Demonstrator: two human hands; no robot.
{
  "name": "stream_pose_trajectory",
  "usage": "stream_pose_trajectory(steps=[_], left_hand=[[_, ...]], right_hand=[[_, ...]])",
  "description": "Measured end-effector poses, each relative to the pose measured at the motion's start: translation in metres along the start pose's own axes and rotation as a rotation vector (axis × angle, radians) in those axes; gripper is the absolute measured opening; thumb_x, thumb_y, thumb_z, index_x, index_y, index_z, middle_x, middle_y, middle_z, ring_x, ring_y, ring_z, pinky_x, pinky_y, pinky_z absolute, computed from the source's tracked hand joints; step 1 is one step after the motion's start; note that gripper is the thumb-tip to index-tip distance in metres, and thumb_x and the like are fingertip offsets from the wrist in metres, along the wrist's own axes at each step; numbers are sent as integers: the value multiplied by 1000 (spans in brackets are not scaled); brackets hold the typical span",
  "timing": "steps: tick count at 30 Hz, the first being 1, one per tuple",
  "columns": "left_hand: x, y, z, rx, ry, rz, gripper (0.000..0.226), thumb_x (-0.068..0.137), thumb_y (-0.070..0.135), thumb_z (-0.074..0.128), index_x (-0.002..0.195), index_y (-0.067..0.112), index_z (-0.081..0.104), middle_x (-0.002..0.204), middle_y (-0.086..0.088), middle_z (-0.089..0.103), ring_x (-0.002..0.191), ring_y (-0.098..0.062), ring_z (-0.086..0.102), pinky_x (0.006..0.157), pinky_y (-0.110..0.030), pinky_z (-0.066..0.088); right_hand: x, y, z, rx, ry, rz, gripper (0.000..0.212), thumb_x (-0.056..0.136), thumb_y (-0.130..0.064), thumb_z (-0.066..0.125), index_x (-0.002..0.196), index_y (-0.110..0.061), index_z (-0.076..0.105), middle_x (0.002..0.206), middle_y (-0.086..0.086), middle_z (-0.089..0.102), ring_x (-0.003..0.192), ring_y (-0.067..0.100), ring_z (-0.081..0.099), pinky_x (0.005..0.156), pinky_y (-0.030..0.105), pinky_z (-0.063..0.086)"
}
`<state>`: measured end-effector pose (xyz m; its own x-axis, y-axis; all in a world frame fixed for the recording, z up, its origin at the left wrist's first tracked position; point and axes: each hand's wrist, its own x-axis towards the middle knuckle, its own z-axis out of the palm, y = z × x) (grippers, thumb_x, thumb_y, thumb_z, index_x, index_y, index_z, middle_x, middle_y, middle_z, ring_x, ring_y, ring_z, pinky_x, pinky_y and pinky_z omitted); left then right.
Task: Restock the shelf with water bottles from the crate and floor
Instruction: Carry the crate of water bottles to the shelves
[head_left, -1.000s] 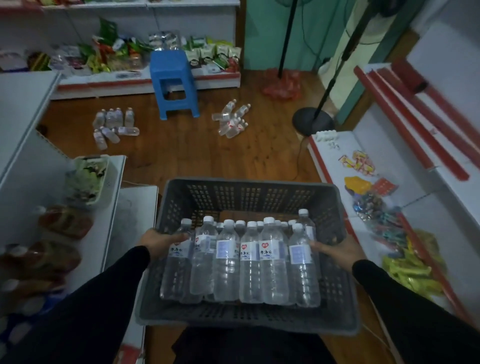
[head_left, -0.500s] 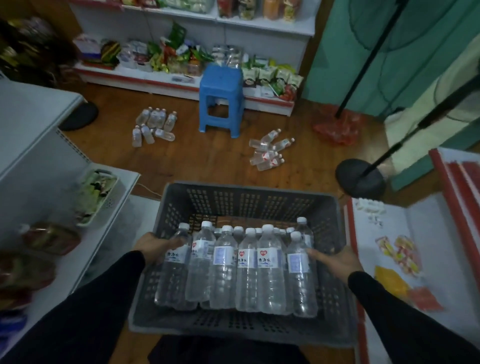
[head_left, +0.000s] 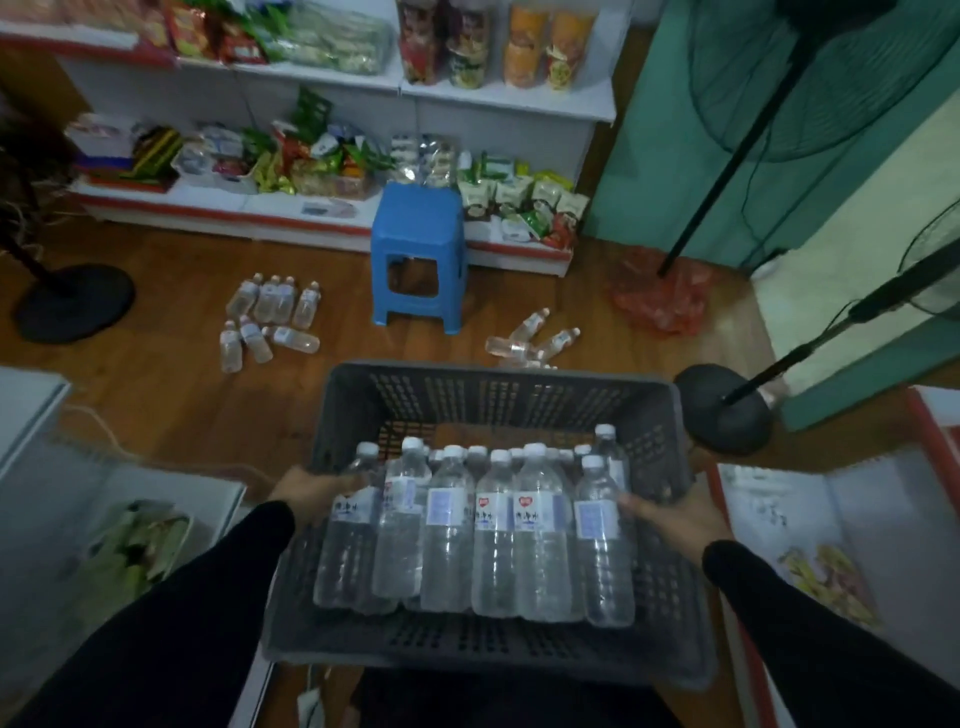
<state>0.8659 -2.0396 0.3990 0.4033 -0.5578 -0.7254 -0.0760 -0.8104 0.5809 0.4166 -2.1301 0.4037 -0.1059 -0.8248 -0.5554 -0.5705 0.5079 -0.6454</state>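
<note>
Head view: left hand (head_left: 311, 488) and right hand (head_left: 675, 512) each clasp a side wall of the grey crate (head_left: 498, 400), which holds upright water bottles (head_left: 493, 535). Beyond the crate, loose bottles (head_left: 270, 317) lie on the wooden floor (head_left: 156, 384) beside a blue stool (head_left: 418, 249) before stocked shelves (head_left: 332, 218).

I'm standing in a small shop: behind the blue stool (head_left: 417, 249), white red-edged shelves (head_left: 322, 228) hold snack packets (head_left: 317, 161), and water bottles (head_left: 270, 317) lie beside it.
</note>
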Motion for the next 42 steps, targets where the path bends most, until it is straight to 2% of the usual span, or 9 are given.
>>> stream_pose_trajectory(steps=[4, 8, 10, 14, 19, 24, 31, 37, 42], left_hand=[[33, 58, -25, -6, -10, 89, 42, 77, 26, 82, 103, -5, 68, 112, -30, 63, 57, -18, 58, 47, -24, 39], [69, 96, -45, -28, 21, 65, 34, 75, 30, 84, 89, 4, 67, 101, -18, 66, 70, -20, 64, 47, -26, 40], [88, 111, -50, -49, 49, 58, 36, 74, 32, 84, 88, 4, 67, 89, -9, 67, 77, -22, 64, 46, -27, 41], [128, 147, -54, -83, 138, -2, 33, 71, 33, 86, 71, 8, 64, 57, -5, 58, 54, -22, 55, 47, -27, 40], [183, 199, -66, -165, 269, -167, 51, 63, 40, 89, 93, 5, 70, 72, -9, 69, 57, -22, 62, 47, -23, 45], [223, 265, -75, -199, 274, -186, 43, 63, 39, 89, 91, 10, 73, 74, -5, 72, 63, -21, 66, 53, -25, 48], [312, 331, -115, -247, 230, -178, 56, 51, 48, 90, 91, 13, 73, 87, -6, 72, 75, -24, 67, 59, -31, 52], [418, 392, -183, -205, 78, -24, 98, 55, 49, 92, 137, 14, 51, 114, -3, 67, 96, -22, 65, 76, -36, 56], [473, 469, -229, -58, 65, 36, 46, 68, 34, 87, 101, 9, 67, 94, -26, 66, 74, -29, 62, 78, -49, 55]], right_hand=[[35, -67, 8, 18, -33, -44, 47, 63, -49, 90, 99, -28, 69, 97, -9, 73, 78, -2, 65, 61, 16, 47], [104, -106, 19, -69, -44, 3, 110, 36, -81, 84, 124, -19, 58, 116, -2, 68, 99, 18, 66, 77, 32, 56], [154, -120, 26, -92, -103, 5, 117, 32, -84, 82, 126, -19, 57, 119, -1, 68, 100, 18, 67, 84, 38, 58], [226, -187, 46, -136, -189, -42, 132, 34, -83, 82, 140, -13, 46, 134, 4, 60, 114, 24, 62, 94, 40, 53], [329, -286, 62, -161, -383, -132, 105, 52, -61, 90, 137, -17, 48, 133, -3, 59, 113, 20, 61, 91, 33, 49], [412, -375, 71, -176, -400, -114, 117, 55, -53, 91, 146, -8, 34, 144, 11, 50, 127, 31, 52, 98, 40, 45], [538, -412, 106, -243, -410, -65, 132, 33, -80, 85, 145, -23, 42, 139, 1, 58, 121, 24, 59, 98, 49, 51], [501, -504, 136, -161, -225, -46, 91, 39, -74, 88, 114, -26, 68, 105, -5, 74, 95, 17, 71, 83, 44, 59], [480, -560, 155, -9, -162, -133, 52, 57, -53, 89, 100, -27, 73, 93, -12, 75, 92, 13, 71, 83, 40, 57]])
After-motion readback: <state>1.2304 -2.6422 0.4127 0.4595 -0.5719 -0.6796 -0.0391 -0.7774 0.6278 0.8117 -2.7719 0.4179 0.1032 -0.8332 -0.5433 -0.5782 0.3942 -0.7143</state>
